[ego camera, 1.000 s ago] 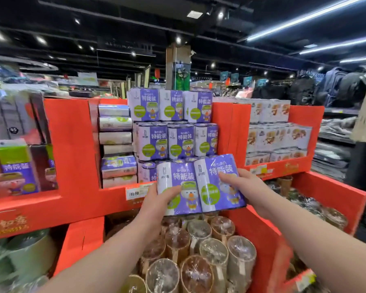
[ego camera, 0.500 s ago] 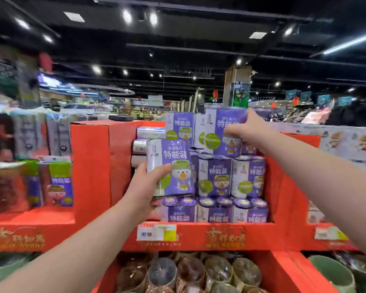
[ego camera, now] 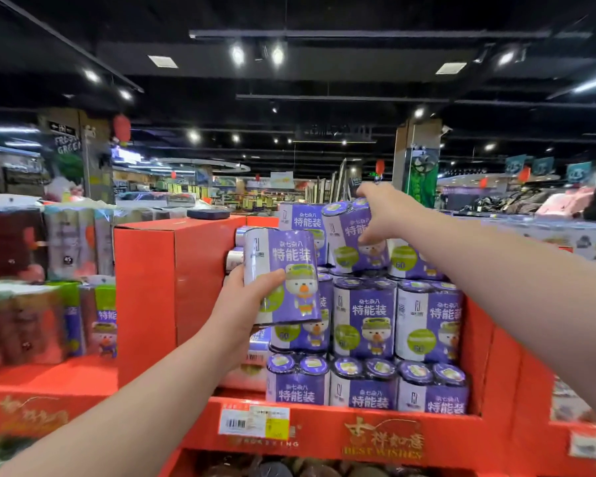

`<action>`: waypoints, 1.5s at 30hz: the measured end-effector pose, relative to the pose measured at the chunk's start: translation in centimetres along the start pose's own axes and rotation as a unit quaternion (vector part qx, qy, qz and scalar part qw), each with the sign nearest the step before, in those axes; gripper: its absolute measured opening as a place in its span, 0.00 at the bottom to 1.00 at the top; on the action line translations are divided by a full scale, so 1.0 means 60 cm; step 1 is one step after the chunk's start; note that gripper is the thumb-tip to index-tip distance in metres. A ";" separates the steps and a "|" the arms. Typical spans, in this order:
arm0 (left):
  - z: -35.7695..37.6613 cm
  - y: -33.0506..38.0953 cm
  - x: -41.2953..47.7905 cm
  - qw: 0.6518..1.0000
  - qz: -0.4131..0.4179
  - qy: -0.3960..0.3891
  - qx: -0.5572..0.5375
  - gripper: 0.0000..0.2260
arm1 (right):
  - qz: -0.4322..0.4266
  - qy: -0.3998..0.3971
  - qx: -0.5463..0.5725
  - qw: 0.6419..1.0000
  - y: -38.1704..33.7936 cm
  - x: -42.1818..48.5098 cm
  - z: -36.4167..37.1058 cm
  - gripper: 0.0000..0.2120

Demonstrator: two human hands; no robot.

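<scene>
My left hand point(ego camera: 244, 302) grips a purple and white pack of rolls point(ego camera: 281, 275) with a cartoon duck on it, held upright in front of the left side of the stack. My right hand point(ego camera: 384, 211) grips a second such pack point(ego camera: 353, 241) from above, tilted, at the top row of the stack. The stack of purple packs point(ego camera: 365, 321) stands three rows high in a red cardboard display shelf point(ego camera: 324, 430).
A tall red divider wall point(ego camera: 145, 297) stands left of the stack, with other wrapped packs point(ego camera: 97, 318) in the bay beyond it. A price label point(ego camera: 253, 421) sits on the shelf's front lip. Round wrapped items point(ego camera: 272, 468) lie in the bin below.
Both hands have lifted their packs from low in front of the shelf up to the stack; the right hand's pack now sits at the top row, and the view has tilted upward.
</scene>
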State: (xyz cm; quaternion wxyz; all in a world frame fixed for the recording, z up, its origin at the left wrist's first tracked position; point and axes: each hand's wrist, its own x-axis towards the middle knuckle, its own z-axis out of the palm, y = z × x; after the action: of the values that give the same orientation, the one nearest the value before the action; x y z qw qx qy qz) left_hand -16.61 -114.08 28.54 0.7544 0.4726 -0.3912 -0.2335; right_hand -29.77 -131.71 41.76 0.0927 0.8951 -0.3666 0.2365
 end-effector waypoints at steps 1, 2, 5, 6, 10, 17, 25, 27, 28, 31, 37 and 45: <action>0.000 0.000 0.002 1.000 -0.001 0.000 -0.001 0.19 | -0.014 0.011 -0.081 0.997 -0.003 0.003 -0.004 0.39; -0.001 0.002 0.004 1.000 0.000 0.003 -0.001 0.18 | -0.028 0.025 -0.154 0.987 -0.006 0.005 -0.007 0.35; -0.003 0.006 0.010 1.000 0.004 0.011 -0.001 0.19 | -0.051 0.039 -0.264 0.963 -0.010 0.010 -0.011 0.31; -0.005 0.008 0.011 1.000 0.006 0.013 0.002 0.18 | -0.052 0.037 -0.275 0.959 -0.009 0.012 -0.011 0.32; -0.014 0.015 0.014 1.000 0.010 0.021 0.006 0.14 | -0.025 0.013 -0.274 0.961 0.002 0.019 -0.001 0.32; -0.019 0.016 0.019 0.999 -0.003 0.033 0.011 0.25 | 0.011 -0.021 -0.205 0.978 0.006 0.020 0.011 0.26; 0.020 0.032 0.047 1.000 -0.001 -0.010 0.029 0.21 | -0.165 -0.101 0.249 0.949 -0.078 -0.003 -0.036 0.27; 0.031 0.038 0.057 0.999 0.011 -0.034 0.038 0.20 | -0.188 -0.167 0.186 0.950 -0.089 -0.003 -0.044 0.29; 0.034 0.040 0.063 0.998 0.021 -0.037 0.046 0.18 | -0.190 -0.174 0.163 0.952 -0.090 0.001 -0.047 0.29; 0.038 0.041 0.074 0.995 0.047 -0.011 0.089 0.15 | -0.193 -0.152 0.153 0.957 -0.087 0.016 -0.056 0.23; 0.011 -0.002 0.078 0.952 -0.019 0.046 0.301 0.32 | -0.164 -0.052 0.142 0.975 -0.083 0.044 -0.040 0.28; 0.013 -0.038 0.092 0.932 -0.053 0.030 0.356 0.29 | -0.115 0.001 -0.069 0.991 -0.091 0.070 0.025 0.33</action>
State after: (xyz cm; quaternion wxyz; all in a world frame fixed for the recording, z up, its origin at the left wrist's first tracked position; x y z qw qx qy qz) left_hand -13.96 -119.50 28.71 0.5343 0.7374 -0.4000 -0.1040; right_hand -22.80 -130.88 42.55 0.1811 0.9226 -0.2765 0.1990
